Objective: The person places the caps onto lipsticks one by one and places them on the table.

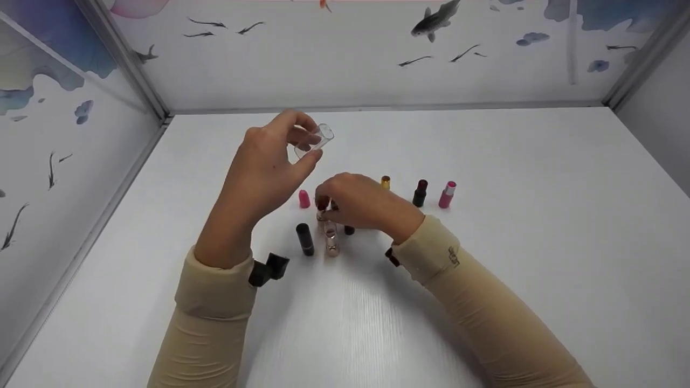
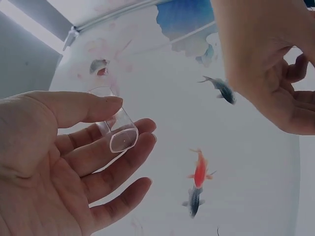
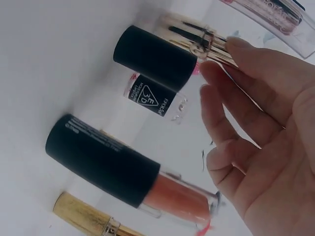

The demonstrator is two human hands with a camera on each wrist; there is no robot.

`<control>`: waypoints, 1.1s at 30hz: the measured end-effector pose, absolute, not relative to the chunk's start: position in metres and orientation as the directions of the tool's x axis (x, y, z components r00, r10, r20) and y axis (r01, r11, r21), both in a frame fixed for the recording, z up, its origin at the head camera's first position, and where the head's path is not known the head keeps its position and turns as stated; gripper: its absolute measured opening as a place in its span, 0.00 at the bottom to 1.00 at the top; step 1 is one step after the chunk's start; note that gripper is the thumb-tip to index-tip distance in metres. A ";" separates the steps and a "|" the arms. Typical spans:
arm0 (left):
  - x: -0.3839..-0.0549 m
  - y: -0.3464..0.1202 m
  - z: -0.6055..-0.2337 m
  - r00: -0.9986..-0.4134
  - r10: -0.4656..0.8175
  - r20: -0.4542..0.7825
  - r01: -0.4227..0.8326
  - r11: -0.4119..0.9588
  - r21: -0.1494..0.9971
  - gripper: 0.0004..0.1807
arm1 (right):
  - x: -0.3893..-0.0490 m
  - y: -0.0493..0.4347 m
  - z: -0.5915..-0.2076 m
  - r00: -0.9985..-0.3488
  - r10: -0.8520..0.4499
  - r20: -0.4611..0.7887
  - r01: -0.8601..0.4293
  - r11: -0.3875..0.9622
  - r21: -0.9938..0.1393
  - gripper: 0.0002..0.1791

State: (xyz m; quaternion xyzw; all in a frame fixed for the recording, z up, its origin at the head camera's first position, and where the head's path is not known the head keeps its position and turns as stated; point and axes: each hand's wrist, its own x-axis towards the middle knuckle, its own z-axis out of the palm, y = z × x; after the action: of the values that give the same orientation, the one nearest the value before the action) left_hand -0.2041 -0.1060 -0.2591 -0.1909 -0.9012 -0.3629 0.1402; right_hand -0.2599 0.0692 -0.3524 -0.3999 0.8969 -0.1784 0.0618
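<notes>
My left hand (image 1: 267, 161) is raised over the table and pinches a clear see-through cap (image 1: 325, 132) between thumb and fingers. In the left wrist view the hollow end of that cap shows past the fingertips. Lower and to the right, my right hand (image 1: 372, 202) reaches into a group of lipsticks. Its thumb and index finger pinch a shiny gold-toned lipstick tube (image 3: 210, 43), partly hidden behind the hand in the head view. Close by stand a rose-gold tube (image 1: 332, 249), a black tube (image 1: 305, 240) and a pink cap or tube (image 1: 304, 199).
Right of my right hand stand a gold tube (image 1: 385, 182), a black tube with a dark red top (image 1: 421, 193) and a pink tube (image 1: 447, 195). The right wrist view shows a black tube with an orange-pink part (image 3: 103, 160). Fish-patterned panels (image 1: 350, 59) border the white table.
</notes>
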 end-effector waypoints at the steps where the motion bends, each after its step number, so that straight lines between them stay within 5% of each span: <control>1: -0.204 -0.106 -0.259 -0.889 0.239 0.390 0.443 0.665 0.601 0.14 | -0.260 0.071 -0.351 -0.673 -0.738 0.054 -0.696 0.607 -0.382 0.05; 11: -0.202 -0.107 -0.258 -0.883 0.213 0.419 0.446 0.660 0.604 0.15 | -0.255 0.101 -0.319 -0.701 -0.678 0.220 -0.680 0.543 -0.493 0.07; 26: -0.203 -0.096 -0.263 -0.860 0.254 0.443 0.494 0.633 0.596 0.15 | -0.237 0.178 -0.312 -0.779 -0.617 0.114 -0.524 0.541 -0.658 0.08; 33: -0.204 -0.085 -0.272 -0.844 0.310 0.438 0.530 0.610 0.589 0.22 | -0.226 0.205 -0.317 -0.803 -0.586 0.107 -0.528 0.616 -0.585 0.09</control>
State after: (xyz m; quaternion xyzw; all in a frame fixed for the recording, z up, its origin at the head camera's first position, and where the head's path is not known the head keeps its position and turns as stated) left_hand -0.2036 -0.0853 -0.2717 -0.2373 -0.8851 -0.3722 0.1476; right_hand -0.2264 0.2045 -0.3170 -0.3103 0.8976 -0.3094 0.0473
